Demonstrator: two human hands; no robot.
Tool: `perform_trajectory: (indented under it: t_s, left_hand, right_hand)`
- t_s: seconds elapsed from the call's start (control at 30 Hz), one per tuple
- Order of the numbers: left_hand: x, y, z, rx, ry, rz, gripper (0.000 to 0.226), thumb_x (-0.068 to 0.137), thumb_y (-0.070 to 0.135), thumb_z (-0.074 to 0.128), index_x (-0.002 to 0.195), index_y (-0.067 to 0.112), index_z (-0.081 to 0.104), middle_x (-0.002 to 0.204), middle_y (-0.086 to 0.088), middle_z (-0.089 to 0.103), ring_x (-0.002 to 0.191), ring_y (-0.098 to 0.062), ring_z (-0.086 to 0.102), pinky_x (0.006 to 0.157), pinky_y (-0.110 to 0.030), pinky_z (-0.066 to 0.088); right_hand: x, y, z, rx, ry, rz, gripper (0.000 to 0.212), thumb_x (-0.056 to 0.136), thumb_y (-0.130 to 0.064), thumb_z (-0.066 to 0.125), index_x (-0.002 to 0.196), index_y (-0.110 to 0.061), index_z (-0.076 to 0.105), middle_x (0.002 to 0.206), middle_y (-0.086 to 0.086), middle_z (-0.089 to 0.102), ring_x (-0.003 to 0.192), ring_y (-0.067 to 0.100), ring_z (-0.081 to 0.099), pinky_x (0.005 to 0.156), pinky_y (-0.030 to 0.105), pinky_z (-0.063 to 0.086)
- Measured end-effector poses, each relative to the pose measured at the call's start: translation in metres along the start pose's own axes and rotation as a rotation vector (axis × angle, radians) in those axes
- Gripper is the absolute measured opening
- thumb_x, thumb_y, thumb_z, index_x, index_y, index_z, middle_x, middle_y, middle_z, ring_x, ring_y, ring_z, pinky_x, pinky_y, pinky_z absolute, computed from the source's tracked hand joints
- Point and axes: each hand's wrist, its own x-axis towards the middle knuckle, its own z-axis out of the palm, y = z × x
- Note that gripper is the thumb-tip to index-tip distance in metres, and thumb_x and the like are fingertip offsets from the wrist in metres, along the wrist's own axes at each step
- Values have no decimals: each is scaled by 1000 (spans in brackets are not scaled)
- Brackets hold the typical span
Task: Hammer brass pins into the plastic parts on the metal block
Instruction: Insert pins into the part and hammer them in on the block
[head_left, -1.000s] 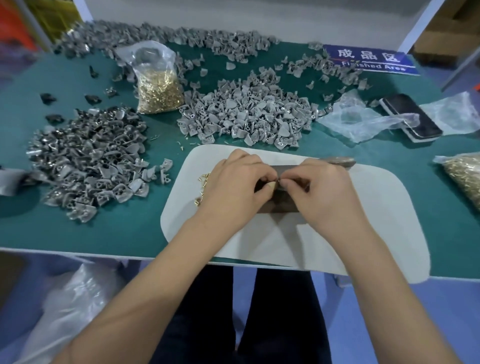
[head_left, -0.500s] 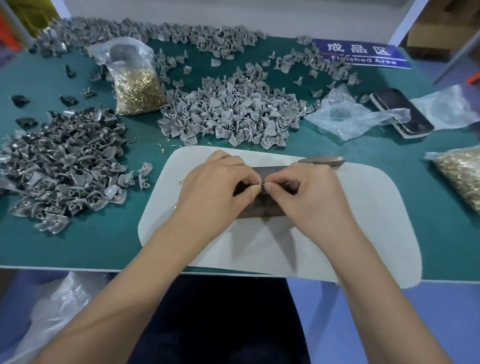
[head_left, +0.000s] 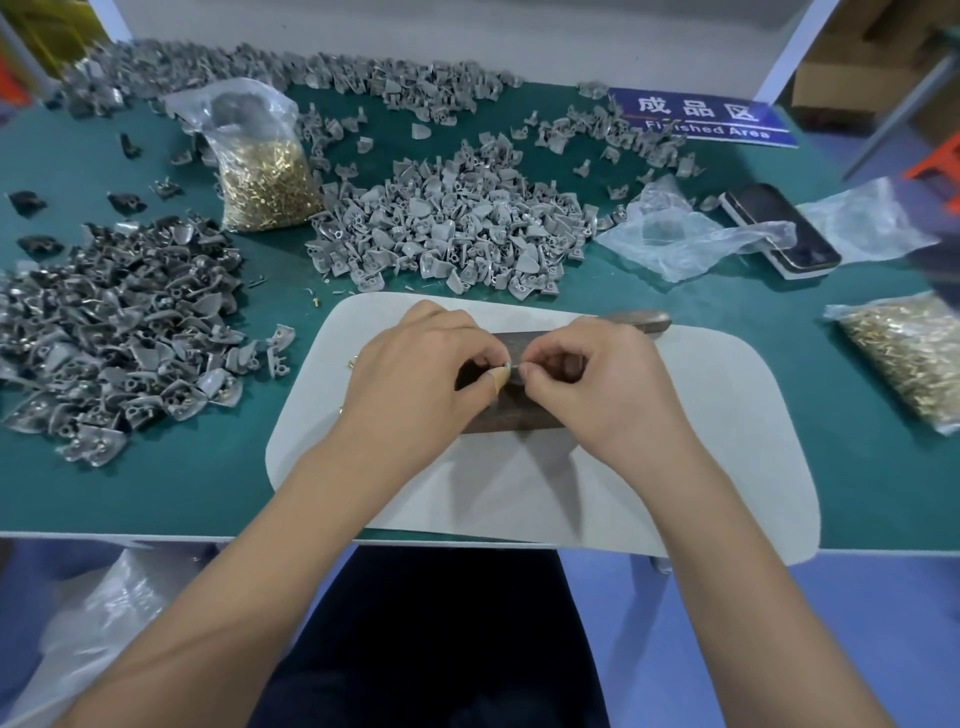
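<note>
1. We've got both hands meeting over the dark metal block (head_left: 511, 410), which sits on a white mat (head_left: 701, 467) at the front edge of the green bench (head_left: 182, 483).
2. Our left hand (head_left: 415, 379) has its fingers curled, thumb and forefinger pinching a small grey plastic part (head_left: 503, 375) right above the block. So that grip is closed on the part.
3. Our right hand (head_left: 597, 387) is curled too, thumb and forefinger tips pressed together right beside the part. Looks like something tiny is pinched there, but it's too small to tell what, so we can't say for sure.
4. A few loose brass pins (head_left: 353, 362) lie on the mat just left of the left hand, mostly hidden by it.
5. A rounded wooden-looking handle (head_left: 641, 320) pokes out behind the right hand, lying on the mat's far edge.
6. Pile of light grey plastic parts (head_left: 447, 228) sits just beyond the mat; a darker pile (head_left: 119, 322) is off to the left.
7. Clear bag of brass pins (head_left: 262, 171) stands between those piles, another bag (head_left: 906, 358) lies at the right.
8. A phone (head_left: 779, 228) lies far right under crumpled clear plastic (head_left: 680, 234), near a blue "Finished Area" sign (head_left: 706, 117).
</note>
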Motion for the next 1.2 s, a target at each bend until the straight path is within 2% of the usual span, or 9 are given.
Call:
perform_trajectory:
  t_s: [0.13,0.43,0.7,0.8,0.87,0.93,1.0,1.1,1.2]
  left_hand:
    - [0,-2,1,8,2,15,3,86,36,73,86,33,72,87,14,65,95,-13,51,73,-37,47]
    - [-2,-6,7,-52,12,24,7,87,29,72,94,31,72,92,14,63,96,-15,51,75,-40,49]
    - [-11,-3,17,-199,66,-52,5,89,27,72,93,26,69,90,15,58,98,-12,48,85,-36,44]
    - [-14,1,16,-147,89,-88,4,89,32,70,92,31,67,91,16,58,99,-9,47,74,-33,42]
    - [-14,3,14,-48,97,-100,4,89,35,68,92,33,65,91,15,58,99,-10,49,67,-31,39]
    - [-13,5,13,-7,92,-93,3,90,36,67,91,33,65,91,15,58,99,-12,50,66,-32,41]
    - [-13,7,13,-5,90,-86,3,91,36,67,91,34,66,90,15,57,98,-12,51,65,-33,43]
    - [-14,6,14,-25,109,-105,3,91,38,68,90,36,69,89,17,58,96,-7,50,60,-28,34]
    - [-15,4,15,-64,122,-153,4,89,42,71,87,39,70,86,19,59,92,0,47,60,-16,27]
  right_hand:
    - [-3,-4,-1,79,-13,42,10,81,-9,78,73,-17,78,59,-11,55,59,7,47,59,21,34]
    - [5,-8,-7,0,-82,43,13,80,-15,75,68,-19,75,52,-12,50,56,7,46,55,15,30]
    - [-1,-8,2,-14,7,18,10,79,-14,75,71,-19,75,60,-7,55,61,9,48,60,26,37]
    - [-6,-8,0,-12,17,-50,11,82,-9,78,81,-20,80,67,-11,60,67,5,54,66,15,38]
    - [-13,-3,-5,92,114,-49,10,86,-11,79,92,-19,82,80,-13,68,78,3,62,74,14,43]
    - [-21,9,-14,131,338,15,10,93,-16,73,98,-20,80,90,-9,71,87,11,64,79,26,49]
    - [-28,28,-23,-85,459,185,17,98,-27,64,110,-24,75,99,-3,67,95,17,60,81,34,47]
    - [-36,53,-26,-368,201,444,37,96,-38,65,127,-17,63,113,9,57,109,32,54,85,41,46]
    - [-38,61,-29,-322,104,408,16,99,-24,62,108,-11,63,103,6,50,95,34,54,75,40,40]
